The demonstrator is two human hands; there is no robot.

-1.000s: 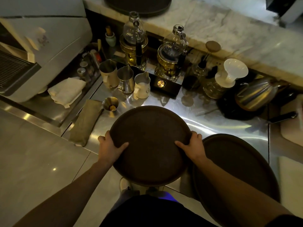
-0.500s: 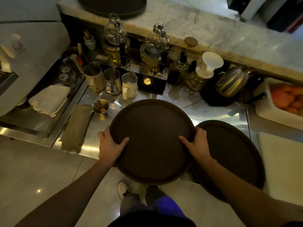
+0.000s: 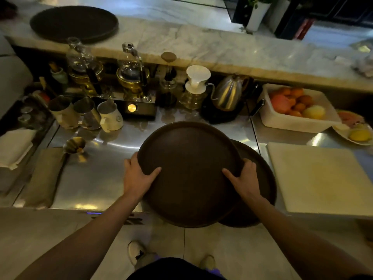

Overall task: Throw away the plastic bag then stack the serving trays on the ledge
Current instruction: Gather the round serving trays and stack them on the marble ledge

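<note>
- Two hands gripping one round brown tray point(image 3: 189, 174): left hand point(image 3: 139, 176) clamped on its left rim, right hand point(image 3: 245, 178) on its right rim, thumbs lying over the top face.
- Shifted rightward compared with a second ago; then clear of the second tray point(image 3: 260, 176), now overlapping most of it and hiding its left part.
- Cannot tell whether resting on the lower tray or held just above it.
- Both trays overhanging the near edge of the steel surface point(image 3: 96, 178), beside the pale cutting board point(image 3: 323, 176).
- Third tray point(image 3: 74, 23) already lying on the marble ledge point(image 3: 201, 43), far left, behind the glass brewers point(image 3: 129, 73) and kettle point(image 3: 228, 93).
- No plastic bag visible anywhere, so probably the first step finished.
- Likely meaning of the shift: pairing the two lower trays into one pile before lifting them to the ledge.
- Next call: squaring the rims, then raising the pile clear of the tall glassware.
</note>
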